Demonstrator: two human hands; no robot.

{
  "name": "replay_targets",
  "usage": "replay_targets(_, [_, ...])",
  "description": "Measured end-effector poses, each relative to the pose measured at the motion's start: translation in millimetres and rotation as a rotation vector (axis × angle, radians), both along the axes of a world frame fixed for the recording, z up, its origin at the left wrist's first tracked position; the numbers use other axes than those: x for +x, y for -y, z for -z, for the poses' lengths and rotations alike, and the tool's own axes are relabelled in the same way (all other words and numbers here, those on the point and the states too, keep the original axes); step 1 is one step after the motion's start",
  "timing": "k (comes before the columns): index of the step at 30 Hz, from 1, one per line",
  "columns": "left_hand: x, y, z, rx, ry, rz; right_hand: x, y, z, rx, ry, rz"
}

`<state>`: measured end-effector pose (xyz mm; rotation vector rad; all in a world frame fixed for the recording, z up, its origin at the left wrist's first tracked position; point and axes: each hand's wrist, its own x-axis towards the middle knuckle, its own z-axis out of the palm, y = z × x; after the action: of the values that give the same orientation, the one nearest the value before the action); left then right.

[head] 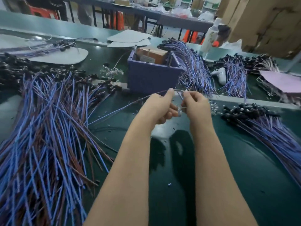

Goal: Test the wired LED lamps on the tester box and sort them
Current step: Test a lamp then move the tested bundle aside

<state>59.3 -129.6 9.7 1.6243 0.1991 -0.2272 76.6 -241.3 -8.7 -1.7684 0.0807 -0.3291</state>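
Both hands are raised just in front of the tester box, and each pinches the same wired LED lamp (130, 104). The left hand (160, 108) has its thumb and forefinger closed on the wire with the other fingers curled under. The right hand (194, 103) nips it a little further along, so a short arc of wire bridges the two. The rest of the lead trails away to the left, low over the tabletop (228, 176). A small clear bulb shows between the palms (whether it belongs to this lead I cannot tell).

In my judgement this is the testing step, at the point of presenting the lamp. The lead is lifted and spread but is not yet at the box. The next move calls for steering the wire ends up and away onto the metal posts, each to its own contact, and then watching for light before choosing a pile.

The tester box (151, 77) is the only container here, an open-topped purple tub just beyond the hands. An orange-brown block (152, 54) with a pale label fills it, and thin metal posts stand up at its rim; its wiring is hidden.

The lamps lie loose in heaps: a large heap (48, 128) to the left, a smaller heap (268, 128) near right, and a bundle (193, 66) far right of the box. Loose clear bulbs (112, 71) lie to its left.
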Motion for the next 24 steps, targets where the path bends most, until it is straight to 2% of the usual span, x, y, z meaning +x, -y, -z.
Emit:
replay_targets(2, [2, 17, 7, -0.084, -0.010, -0.048, -4, 18, 4, 0.060, -0.080, 0.024])
replay_targets(5, [6, 31, 13, -0.443, 0.065, -0.234, -10, 41, 12, 0.038, -0.186, 0.067])
replay_targets(7, [7, 32, 18, -0.599, 0.145, -0.351, -12, 56, 18, -0.035, -0.210, 0.161])
replay_targets(10, [9, 26, 28, -0.663, 0.247, -0.476, -15, 77, 19, -0.250, -0.227, 0.355])
replay_targets(14, [10, 29, 38, -0.614, 0.299, -0.514, -20, 78, 16, -0.542, -0.216, 0.574])
replay_targets(16, [11, 37, 41, -0.619, 0.274, -0.462, -18, 59, 14, -0.608, -0.009, 0.497])
replay_targets(18, [11, 45, 43, -0.606, 0.252, -0.386, -15, 33, 14, -0.536, 0.133, 0.227])
replay_targets(21, [12, 45, 46, -0.498, 0.275, -0.380, -11, 3, 22, -0.479, 0.055, -0.054])
replay_targets(24, [16, 32, 51, -0.402, 0.310, -0.515, -8, 6, 32, -0.560, -0.002, -0.078])
